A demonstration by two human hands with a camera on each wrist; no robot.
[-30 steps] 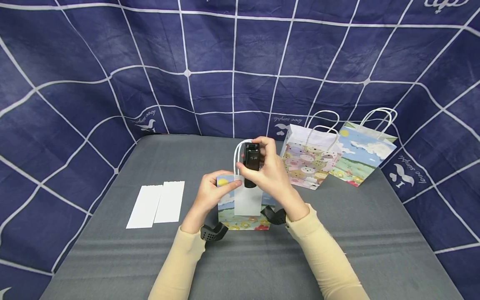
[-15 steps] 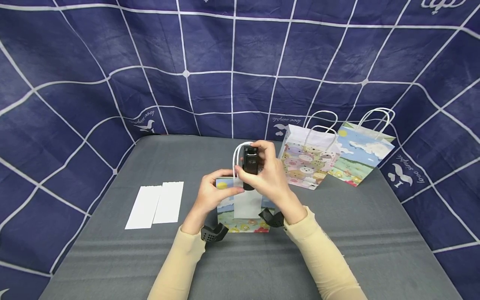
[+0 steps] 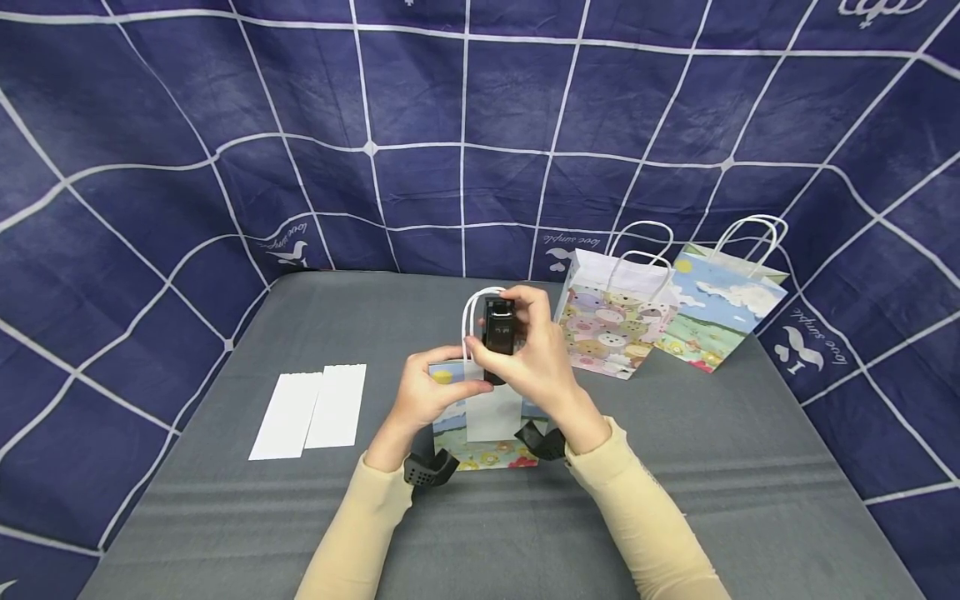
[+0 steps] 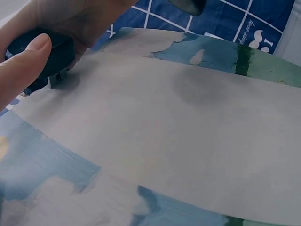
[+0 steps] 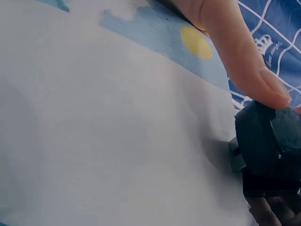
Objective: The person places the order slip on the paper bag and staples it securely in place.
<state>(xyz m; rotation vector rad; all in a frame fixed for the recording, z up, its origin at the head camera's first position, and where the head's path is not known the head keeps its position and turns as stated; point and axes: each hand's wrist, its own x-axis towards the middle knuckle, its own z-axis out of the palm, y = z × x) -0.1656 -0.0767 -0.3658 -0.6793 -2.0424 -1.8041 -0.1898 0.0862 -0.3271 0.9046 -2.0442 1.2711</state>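
Note:
A black stapler [image 3: 498, 340] is gripped upright by my right hand [image 3: 540, 350], with the thumb in front and fingers behind. Its lower end straddles the top edge of a white card [image 3: 493, 417] that lies on the front of a small landscape-print paper bag [image 3: 486, 457]. My left hand [image 3: 423, 387] pinches the bag's upper left part, fingers behind it. Its thumb [image 4: 40, 42] presses on the stapler's end, also visible in the right wrist view as the dark stapler head [image 5: 265, 146] under a thumb. The bag's white handles [image 3: 468, 317] rise beside the stapler.
Two white cards [image 3: 285, 417] lie overlapping on the grey table [image 3: 247, 533] at left. An animal-print paper bag [image 3: 611, 333] and another landscape-print bag [image 3: 720, 312] stand at the back right. A blue gridded cloth [image 3: 420, 100] hangs around the table.
My left thumb has slid from the card onto the stapler's lower end. Both hands, the stapler and the bag have shifted slightly down in view.

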